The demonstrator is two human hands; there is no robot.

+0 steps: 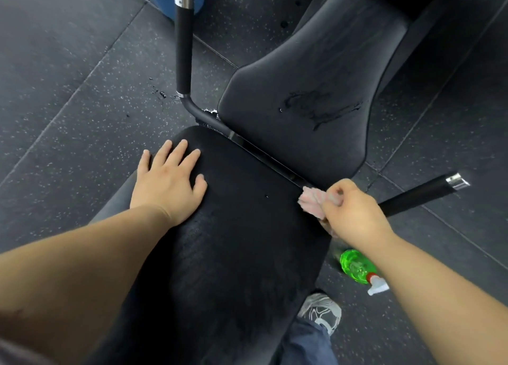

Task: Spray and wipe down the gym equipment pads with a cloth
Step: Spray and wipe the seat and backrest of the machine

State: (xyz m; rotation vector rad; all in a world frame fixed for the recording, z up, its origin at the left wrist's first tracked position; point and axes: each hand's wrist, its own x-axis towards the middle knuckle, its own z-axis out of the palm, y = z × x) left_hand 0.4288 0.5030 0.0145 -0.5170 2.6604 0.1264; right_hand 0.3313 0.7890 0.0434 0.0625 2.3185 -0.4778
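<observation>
Both bare forearms reached out from below over the near pad (pixel 242 241), a long black cushion. Her or his left hand (pixel 167 183) lay palm down on it, fingers (pixel 180 150) straight and slightly spread, holding nothing. Just past those fingertips ran the gap to the far pad (pixel 316 84), which carried a wet patch (pixel 319 106) of streaky liquid near its middle.

The right hand (pixel 354 210) was curled tight around a bunched pink cloth (pixel 312 202), which poked out ahead of the knuckles and touched the near pad's right edge, close to the gap. Under that wrist a green spray bottle (pixel 356 265) with a white and red nozzle showed beside the bench; I could not tell whether it stood or lay on the floor (pixel 68 76).

One black handle (pixel 183 43) with a chrome cap rose beyond the left fingertips, and another handle (pixel 417 197) stuck out just right of the clenched fingers. A grey shoe (pixel 321 311) sat on the speckled rubber below the bottle.
</observation>
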